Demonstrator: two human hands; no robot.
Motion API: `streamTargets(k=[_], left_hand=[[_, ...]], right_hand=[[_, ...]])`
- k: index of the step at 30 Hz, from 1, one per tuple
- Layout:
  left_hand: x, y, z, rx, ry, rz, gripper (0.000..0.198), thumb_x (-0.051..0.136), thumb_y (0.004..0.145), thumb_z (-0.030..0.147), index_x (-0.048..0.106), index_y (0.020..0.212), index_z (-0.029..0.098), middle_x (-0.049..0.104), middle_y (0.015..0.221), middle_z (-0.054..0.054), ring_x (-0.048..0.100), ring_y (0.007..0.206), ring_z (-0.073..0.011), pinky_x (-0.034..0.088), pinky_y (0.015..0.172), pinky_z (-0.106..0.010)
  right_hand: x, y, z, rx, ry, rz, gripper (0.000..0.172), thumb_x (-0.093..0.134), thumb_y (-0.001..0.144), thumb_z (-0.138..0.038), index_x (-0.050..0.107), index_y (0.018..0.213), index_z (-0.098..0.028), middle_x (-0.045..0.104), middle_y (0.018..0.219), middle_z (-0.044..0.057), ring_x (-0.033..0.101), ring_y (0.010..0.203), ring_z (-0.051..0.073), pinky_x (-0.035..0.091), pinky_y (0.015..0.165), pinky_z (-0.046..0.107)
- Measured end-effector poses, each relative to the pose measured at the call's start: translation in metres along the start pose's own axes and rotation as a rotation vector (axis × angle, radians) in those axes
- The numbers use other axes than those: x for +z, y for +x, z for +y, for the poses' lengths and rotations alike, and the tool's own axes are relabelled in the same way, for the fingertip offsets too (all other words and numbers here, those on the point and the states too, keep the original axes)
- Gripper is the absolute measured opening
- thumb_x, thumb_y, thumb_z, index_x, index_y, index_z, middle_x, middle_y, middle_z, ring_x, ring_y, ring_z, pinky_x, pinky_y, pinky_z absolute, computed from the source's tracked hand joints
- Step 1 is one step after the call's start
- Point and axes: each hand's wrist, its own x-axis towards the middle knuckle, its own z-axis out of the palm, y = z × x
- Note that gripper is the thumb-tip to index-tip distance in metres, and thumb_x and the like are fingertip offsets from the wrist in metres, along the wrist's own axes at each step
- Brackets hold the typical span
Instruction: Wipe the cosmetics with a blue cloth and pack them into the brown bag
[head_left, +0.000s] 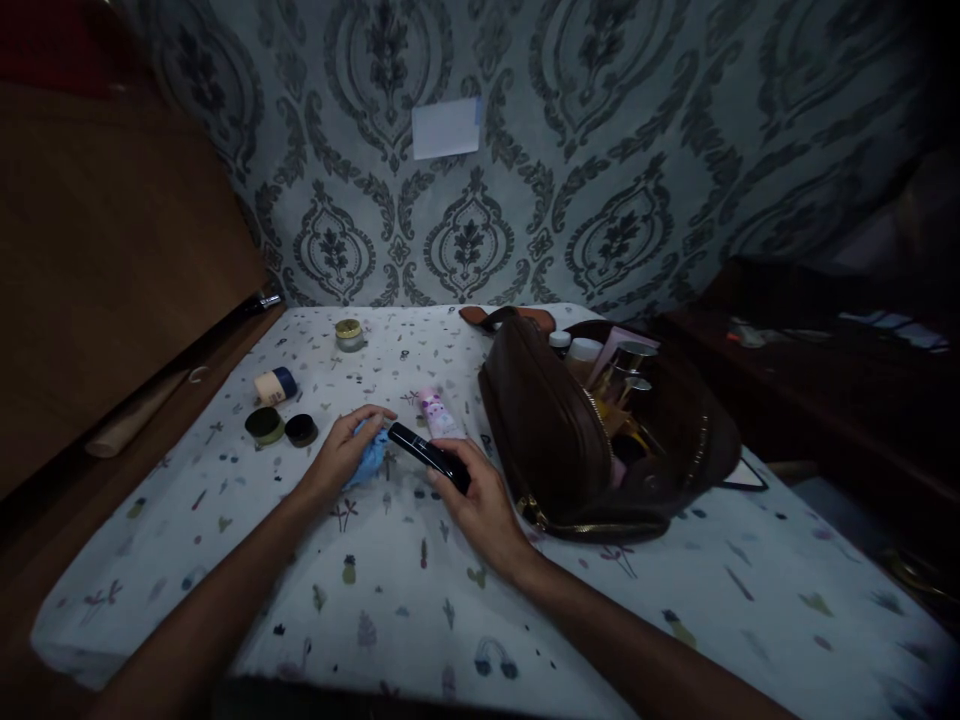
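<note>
My right hand grips a slim, glossy black cosmetic tube with small pale lettering, its far end pointing left. Crumpled under the fingers of my left hand is a light blue cloth, close to that far end. Whether the cloth touches the tube is hard to make out. Just beyond both hands lies a pink and white squeeze tube. To the right of my right hand stands an open brown toiletry bag, unzipped, with several bottles and tubes inside.
Left on the patterned white cloth are a gold-lidded jar, a navy-capped bottle, a dark green jar and a small dark jar. A wooden panel borders the left. Patterned wallpaper rises behind.
</note>
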Motion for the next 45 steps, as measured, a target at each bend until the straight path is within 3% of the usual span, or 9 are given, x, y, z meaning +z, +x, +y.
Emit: streamTargets(k=[7, 14, 19, 23, 29, 33, 39, 42, 45], left_hand=[[-0.001, -0.001, -0.006, -0.053, -0.082, -0.03, 0.041, 0.061, 0.084, 0.061, 0.057, 0.078, 0.021, 0.036, 0.053, 0.008, 0.028, 0.045, -0.009, 0.023, 0.044, -0.023], [0.0, -0.001, -0.005, -0.1, -0.158, -0.031, 0.042, 0.066, 0.081, 0.061, 0.059, 0.079, 0.02, 0.037, 0.053, 0.008, 0.029, 0.043, -0.0074, 0.023, 0.043, -0.022], [-0.003, -0.002, 0.005, -0.168, -0.228, -0.035, 0.047, 0.08, 0.071, 0.053, 0.068, 0.102, 0.02, 0.063, 0.077, 0.001, 0.054, 0.06, -0.013, 0.042, 0.055, -0.023], [-0.004, -0.003, 0.008, -0.165, -0.203, -0.096, 0.047, 0.085, 0.065, 0.048, 0.071, 0.1, 0.019, 0.069, 0.107, -0.007, 0.064, 0.086, -0.0217, 0.049, 0.069, -0.026], [-0.004, -0.001, -0.004, -0.174, -0.251, -0.005, 0.046, 0.071, 0.078, 0.061, 0.063, 0.104, 0.023, 0.054, 0.062, 0.005, 0.045, 0.047, -0.0094, 0.031, 0.044, -0.019], [-0.006, 0.002, -0.005, -0.158, -0.215, -0.012, 0.04, 0.073, 0.078, 0.057, 0.055, 0.083, 0.022, 0.05, 0.059, 0.007, 0.039, 0.044, -0.0069, 0.027, 0.042, -0.018], [-0.008, 0.0, -0.001, -0.115, -0.247, -0.032, 0.04, 0.076, 0.076, 0.053, 0.053, 0.083, 0.021, 0.052, 0.063, 0.007, 0.046, 0.051, -0.0078, 0.033, 0.047, -0.017], [-0.003, -0.001, -0.001, -0.123, -0.267, 0.05, 0.039, 0.072, 0.078, 0.056, 0.055, 0.087, 0.022, 0.052, 0.062, 0.007, 0.047, 0.051, -0.0088, 0.034, 0.046, -0.018], [0.005, 0.001, -0.005, -0.135, -0.358, 0.198, 0.045, 0.072, 0.076, 0.061, 0.057, 0.094, 0.022, 0.055, 0.068, 0.006, 0.05, 0.054, -0.0099, 0.039, 0.048, -0.019]], right_hand=[[-0.002, -0.002, -0.002, -0.087, -0.062, -0.006, 0.022, 0.062, 0.087, -0.025, 0.064, 0.109, -0.023, 0.064, 0.101, 0.006, 0.062, 0.095, 0.023, 0.05, 0.084, 0.035], [-0.002, -0.002, -0.003, -0.094, -0.097, -0.004, 0.023, 0.063, 0.086, -0.021, 0.064, 0.109, -0.023, 0.062, 0.099, 0.005, 0.062, 0.093, 0.023, 0.05, 0.083, 0.034], [-0.006, 0.003, -0.002, -0.058, -0.116, 0.056, 0.022, 0.062, 0.084, -0.022, 0.065, 0.106, -0.022, 0.064, 0.097, 0.005, 0.062, 0.093, 0.023, 0.05, 0.083, 0.035], [-0.009, 0.009, 0.001, -0.002, -0.051, 0.131, 0.022, 0.065, 0.082, -0.025, 0.065, 0.104, -0.021, 0.066, 0.1, 0.006, 0.062, 0.096, 0.024, 0.049, 0.087, 0.038], [-0.004, 0.008, -0.002, 0.126, 0.126, -0.019, 0.025, 0.066, 0.08, -0.032, 0.066, 0.103, -0.021, 0.069, 0.1, 0.005, 0.063, 0.096, 0.023, 0.049, 0.088, 0.037], [-0.003, 0.005, -0.008, 0.099, 0.084, -0.039, 0.024, 0.066, 0.079, -0.031, 0.068, 0.102, -0.021, 0.069, 0.097, 0.005, 0.062, 0.093, 0.023, 0.049, 0.083, 0.035], [-0.006, 0.007, -0.017, 0.242, 0.29, -0.154, 0.028, 0.068, 0.08, -0.041, 0.069, 0.098, -0.02, 0.068, 0.088, 0.003, 0.061, 0.08, 0.018, 0.047, 0.071, 0.029], [-0.004, 0.007, -0.016, 0.352, 0.371, -0.151, 0.038, 0.069, 0.079, -0.052, 0.068, 0.098, -0.019, 0.061, 0.069, -0.001, 0.05, 0.058, 0.013, 0.038, 0.053, 0.025], [0.001, 0.006, -0.013, 0.434, 0.485, -0.102, 0.047, 0.071, 0.075, -0.062, 0.065, 0.095, -0.019, 0.057, 0.062, -0.003, 0.046, 0.051, 0.011, 0.033, 0.048, 0.023]])
